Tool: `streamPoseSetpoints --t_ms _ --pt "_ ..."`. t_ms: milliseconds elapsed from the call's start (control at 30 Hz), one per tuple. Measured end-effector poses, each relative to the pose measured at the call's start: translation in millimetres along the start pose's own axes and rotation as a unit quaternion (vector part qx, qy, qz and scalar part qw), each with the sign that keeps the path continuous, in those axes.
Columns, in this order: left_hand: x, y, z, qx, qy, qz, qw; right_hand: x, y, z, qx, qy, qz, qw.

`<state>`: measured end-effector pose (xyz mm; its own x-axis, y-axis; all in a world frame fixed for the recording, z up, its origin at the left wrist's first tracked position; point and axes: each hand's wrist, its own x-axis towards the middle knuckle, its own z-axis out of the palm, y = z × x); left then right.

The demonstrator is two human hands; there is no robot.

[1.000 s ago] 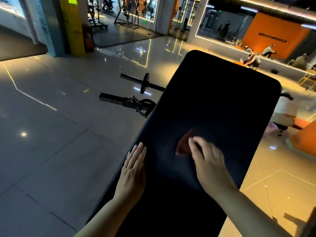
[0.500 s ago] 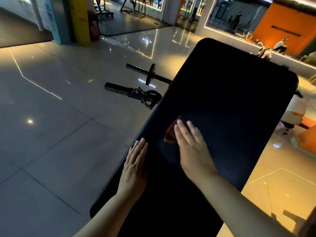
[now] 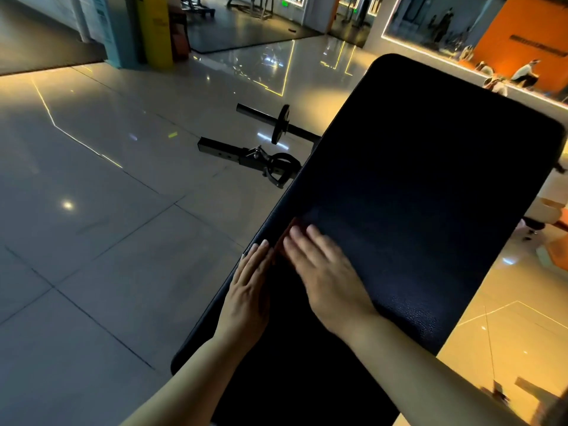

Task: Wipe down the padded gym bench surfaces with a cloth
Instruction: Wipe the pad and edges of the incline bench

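Reddish cloth: mostly hidden under right hand, only a sliver showing. Now at 9 o'clock edge of black padded desk; a second ago it sat mid-pad. Right hand flat, fingers straight, pressing cloth, blurred. Left hand flat on that edge, fingers straight, tips just beside cloth. Stroke has reached pad's side, so middle band likely wiped; far end at 12 o'clock probably still to do. Barbell on floor, 11 o'clock.

Pressing left grip flat, palm down, fingers straight and together; laying right grip palm-down just beside it, fingers extended, slightly spread, blurred.
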<state>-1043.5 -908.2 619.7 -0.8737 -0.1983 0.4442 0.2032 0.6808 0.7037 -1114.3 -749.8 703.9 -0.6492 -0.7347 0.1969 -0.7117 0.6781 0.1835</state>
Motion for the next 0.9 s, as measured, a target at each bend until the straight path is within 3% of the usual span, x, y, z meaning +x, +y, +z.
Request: streamPoseSetpoints --t_ms 67,133,200,300,400,500,600,700,800,900 --pt "0.3 -2.9 -0.5 0.001 -0.003 0.003 1.000 -19.3 17.2 -4.9 0.009 -0.029 -0.072 0.997" --pt "0.6 -2.5 0.6 0.010 0.003 0.003 1.000 -22.2 47.3 -15.5 -0.014 -0.022 -0.085 0.996" --pt "1.7 -1.1 2.4 0.016 0.010 0.004 1.000 -2.1 67.8 -25.6 -0.032 0.022 -0.019 0.999" --pt "1.9 0.4 3.8 0.011 0.016 -0.010 1.000 34.1 42.8 -23.0 -0.010 0.067 0.096 0.993" --pt "0.9 0.4 1.8 -0.002 0.016 -0.013 1.000 17.3 14.7 -6.0 -0.012 0.019 -0.009 1.000" --pt "1.7 -2.2 1.1 0.004 0.014 -0.003 1.000 -4.6 42.3 -14.2 -0.022 -0.004 -0.088 0.996" --pt "3.0 -3.1 1.9 0.014 0.012 -0.002 1.000 20.2 64.0 -26.8 -0.027 0.026 0.024 0.999" --pt "3.0 -2.9 2.9 0.029 0.012 -0.002 1.000 49.9 25.8 -14.7 -0.006 0.046 0.077 0.996" --pt "2.7 -2.5 1.3 0.042 0.002 0.010 0.999 26.7 -6.9 3.4 0.001 -0.002 -0.019 1.000" --pt "3.9 -3.3 -0.2 0.031 -0.011 0.007 0.999 1.8 26.7 -8.9 -0.006 -0.010 -0.080 0.997"
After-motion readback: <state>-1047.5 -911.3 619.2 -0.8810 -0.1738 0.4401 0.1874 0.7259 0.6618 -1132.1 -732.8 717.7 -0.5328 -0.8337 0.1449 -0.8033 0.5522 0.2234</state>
